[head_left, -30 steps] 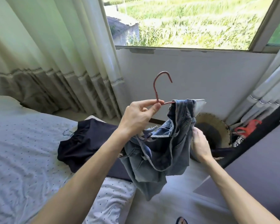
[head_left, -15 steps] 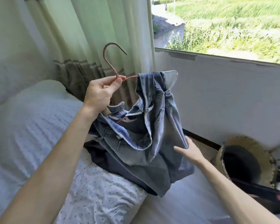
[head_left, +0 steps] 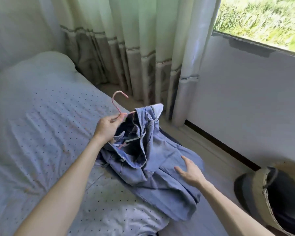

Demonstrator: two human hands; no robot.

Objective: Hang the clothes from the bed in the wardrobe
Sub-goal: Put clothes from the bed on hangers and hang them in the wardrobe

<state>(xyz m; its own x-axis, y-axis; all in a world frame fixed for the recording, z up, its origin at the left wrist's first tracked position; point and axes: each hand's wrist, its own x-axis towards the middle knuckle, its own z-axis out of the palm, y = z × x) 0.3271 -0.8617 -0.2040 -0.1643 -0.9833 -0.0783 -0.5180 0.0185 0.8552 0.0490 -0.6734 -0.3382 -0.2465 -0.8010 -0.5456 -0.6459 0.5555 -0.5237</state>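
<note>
A pair of faded blue jeans (head_left: 162, 169) hangs on a red wire hanger (head_left: 117, 103), and their lower part lies spread over the corner of the bed (head_left: 41, 133). My left hand (head_left: 108, 127) pinches the hanger's neck just below the hook. Fingers spread and straight, my right hand (head_left: 189, 171) lies flat on the denim. A dark garment (head_left: 167, 135) shows only as a sliver behind the jeans. No wardrobe is in view.
Pale curtains (head_left: 134, 57) hang behind the bed's corner beside a white wall (head_left: 245, 99) under a window. A woven basket (head_left: 269, 198) with a dark lining stands on the floor at the right. The bed has a dotted white sheet.
The view swung left and down. My left hand lowered the hanger, so the jeans now drape on the bed. My right hand went from under the denim to flat on top.
</note>
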